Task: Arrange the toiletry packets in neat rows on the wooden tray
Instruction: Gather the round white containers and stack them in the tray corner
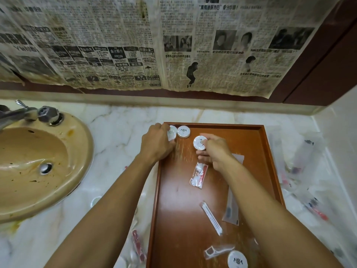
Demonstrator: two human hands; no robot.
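A wooden tray (249, 136) lies on the marble counter. My left hand (156, 144) grips a round white packet (172, 133) at the tray's far left corner. A second round packet (183, 131) sits right beside it. My right hand (216, 151) pinches a third round packet (200, 142) a little nearer and to the right. On the tray also lie a crinkled clear sachet with red inside (198, 176), a cotton-bud packet (211, 218), a long flat packet (230, 207) partly under my right arm, a floss pick packet (218, 250) and another round packet (237, 259).
A beige sink (38, 163) with a chrome tap (29, 113) is at the left. Several clear packets (309, 200) lie loose on the counter right of the tray, and more packets (138, 246) left of its near end. Old newspaper (154, 45) covers the wall behind.
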